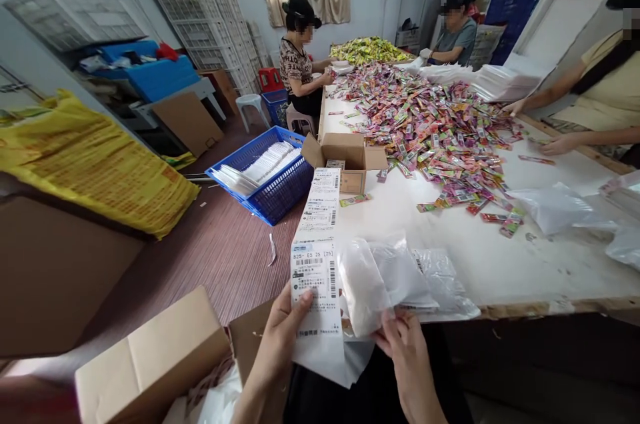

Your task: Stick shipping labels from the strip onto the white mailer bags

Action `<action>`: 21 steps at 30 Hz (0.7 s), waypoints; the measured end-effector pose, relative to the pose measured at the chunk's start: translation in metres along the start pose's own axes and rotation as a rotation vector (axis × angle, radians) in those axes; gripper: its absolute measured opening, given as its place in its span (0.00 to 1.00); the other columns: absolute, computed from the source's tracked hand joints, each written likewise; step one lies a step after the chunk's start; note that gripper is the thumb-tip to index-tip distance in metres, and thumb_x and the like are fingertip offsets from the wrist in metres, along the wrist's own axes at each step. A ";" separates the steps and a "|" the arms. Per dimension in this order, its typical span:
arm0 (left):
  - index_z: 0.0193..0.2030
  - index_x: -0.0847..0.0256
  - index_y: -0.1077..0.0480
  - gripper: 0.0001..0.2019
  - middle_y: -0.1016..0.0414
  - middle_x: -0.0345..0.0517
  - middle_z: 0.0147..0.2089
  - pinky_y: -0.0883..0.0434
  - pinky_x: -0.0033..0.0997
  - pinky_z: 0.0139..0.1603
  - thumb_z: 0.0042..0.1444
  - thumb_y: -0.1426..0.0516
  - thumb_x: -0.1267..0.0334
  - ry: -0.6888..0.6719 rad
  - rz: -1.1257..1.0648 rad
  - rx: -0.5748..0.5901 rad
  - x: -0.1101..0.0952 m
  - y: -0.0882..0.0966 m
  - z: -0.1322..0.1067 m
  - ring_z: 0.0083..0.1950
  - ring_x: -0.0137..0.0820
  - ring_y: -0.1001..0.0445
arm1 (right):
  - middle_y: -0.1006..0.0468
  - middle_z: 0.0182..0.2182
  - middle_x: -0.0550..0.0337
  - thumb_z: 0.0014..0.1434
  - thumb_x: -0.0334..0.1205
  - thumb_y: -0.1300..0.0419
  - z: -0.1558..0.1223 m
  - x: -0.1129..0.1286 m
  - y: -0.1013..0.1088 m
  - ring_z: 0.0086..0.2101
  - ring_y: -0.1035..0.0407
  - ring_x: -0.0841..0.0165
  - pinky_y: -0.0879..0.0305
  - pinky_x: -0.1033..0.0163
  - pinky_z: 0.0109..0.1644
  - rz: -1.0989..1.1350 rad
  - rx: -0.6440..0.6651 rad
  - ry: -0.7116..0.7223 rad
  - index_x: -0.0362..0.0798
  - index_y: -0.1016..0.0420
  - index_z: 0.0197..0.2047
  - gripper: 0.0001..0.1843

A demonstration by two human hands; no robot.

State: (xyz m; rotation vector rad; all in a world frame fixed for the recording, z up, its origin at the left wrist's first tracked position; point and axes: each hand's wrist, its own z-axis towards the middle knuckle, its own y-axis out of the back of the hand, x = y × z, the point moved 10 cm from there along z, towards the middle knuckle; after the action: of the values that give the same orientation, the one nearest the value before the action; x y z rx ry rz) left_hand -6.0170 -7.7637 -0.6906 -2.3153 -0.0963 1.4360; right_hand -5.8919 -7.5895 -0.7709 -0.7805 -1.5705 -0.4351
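Observation:
My left hand (287, 317) pinches the end of a strip of printed shipping labels (314, 277), thumb on top. The strip runs back to an open cardboard box (350, 161) on the table. A white plastic packet (365, 287) is in my right hand (403, 337), gripped at its lower right edge beside the label. Below the label hangs a pale sheet or bag (325, 363); which hand holds it I cannot tell. More clear and white plastic packets (403, 271) lie on the table edge just beyond my right hand.
A heap of small colourful sachets (425, 124) covers the table's middle, with yellow sachets (370, 49) behind. A blue basket (280, 184) of white envelopes stands left, near a cardboard box (155, 357). Co-workers sit around the table, one (300, 57) at its left.

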 end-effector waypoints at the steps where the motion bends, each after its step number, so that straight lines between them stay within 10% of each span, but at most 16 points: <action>1: 0.57 0.58 0.29 0.27 0.18 0.51 0.46 0.23 0.35 0.45 0.49 0.33 0.62 -0.016 0.009 0.032 0.002 -0.005 -0.002 0.45 0.44 0.19 | 0.21 0.31 0.58 0.61 0.56 0.42 -0.006 0.003 0.007 0.26 0.25 0.62 0.26 0.60 0.25 -0.039 0.012 -0.007 0.52 0.35 0.40 0.16; 5: 0.48 0.61 0.22 0.15 0.18 0.52 0.44 0.25 0.36 0.47 0.52 0.35 0.62 -0.016 0.188 0.222 0.021 -0.028 -0.005 0.43 0.42 0.20 | 0.30 0.22 0.63 0.61 0.46 0.39 -0.016 0.079 0.010 0.22 0.34 0.71 0.32 0.66 0.26 -0.392 0.077 0.320 0.49 0.35 0.31 0.12; 8: 0.40 0.63 0.19 0.09 0.18 0.53 0.43 0.29 0.37 0.54 0.53 0.36 0.65 -0.098 0.410 0.330 0.022 -0.044 -0.005 0.46 0.43 0.22 | 0.23 0.39 0.54 0.61 0.41 0.39 -0.008 0.135 -0.023 0.35 0.28 0.66 0.28 0.62 0.39 -0.492 0.181 0.636 0.49 0.33 0.52 0.17; 17: 0.34 0.55 0.18 0.11 0.18 0.52 0.36 0.30 0.44 0.54 0.48 0.38 0.74 -0.257 0.545 0.501 -0.024 -0.062 -0.029 0.53 0.51 0.24 | 0.23 0.43 0.56 0.61 0.46 0.38 0.027 0.134 -0.073 0.36 0.26 0.68 0.25 0.64 0.39 -0.436 0.598 0.344 0.52 0.42 0.64 0.31; 21: 0.37 0.58 0.19 0.11 0.19 0.58 0.42 0.32 0.49 0.57 0.44 0.33 0.63 -0.121 0.446 0.575 -0.015 -0.056 -0.039 0.56 0.56 0.27 | 0.21 0.44 0.61 0.64 0.35 0.42 -0.003 0.171 -0.078 0.43 0.24 0.67 0.26 0.65 0.46 -0.456 0.657 0.637 0.56 0.31 0.55 0.16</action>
State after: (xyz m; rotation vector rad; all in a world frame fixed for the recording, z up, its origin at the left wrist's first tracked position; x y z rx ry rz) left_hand -5.9814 -7.7288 -0.6425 -1.8321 0.7434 1.5430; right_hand -5.9445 -7.6071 -0.5916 0.2251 -1.1533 -0.4032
